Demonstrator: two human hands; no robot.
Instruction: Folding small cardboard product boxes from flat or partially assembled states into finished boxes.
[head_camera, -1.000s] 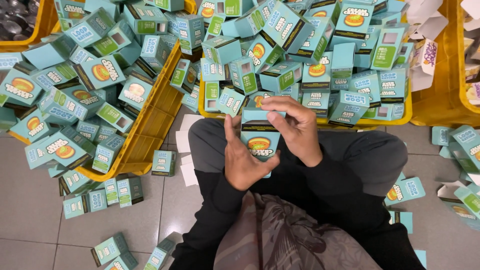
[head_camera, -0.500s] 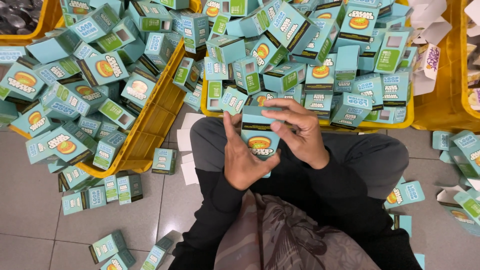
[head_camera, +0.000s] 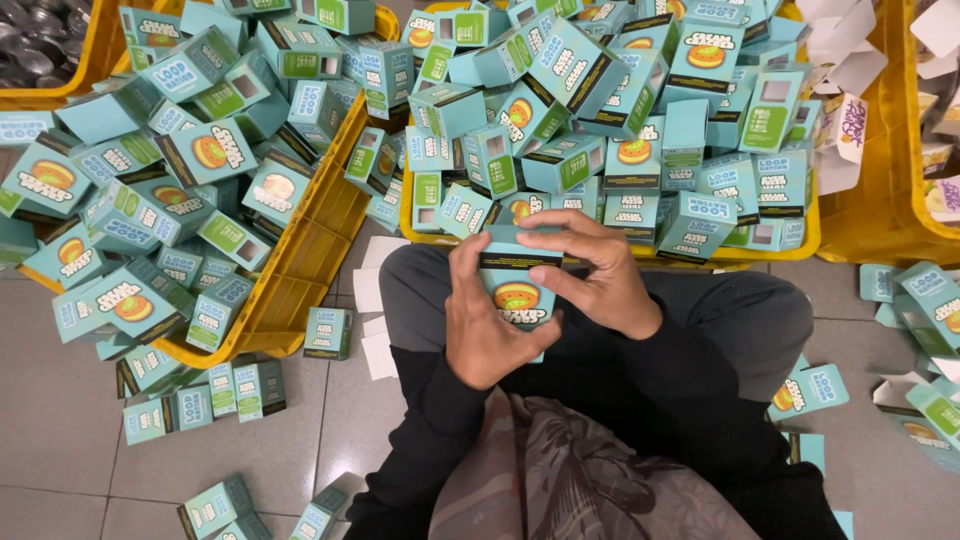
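Teal carton, small with an orange emblem on its face, sits upright between both hands above the person's lap. Left hand cups its side and base, grip clenched on the carton, steadying it. Right hand grasps the top edge, fingers curled over the dark flap, apparently pressing it closed. Yellow crate directly ahead brims with like cartons; a second crate lies tipped at left, contents spilling onto the tiled floor.
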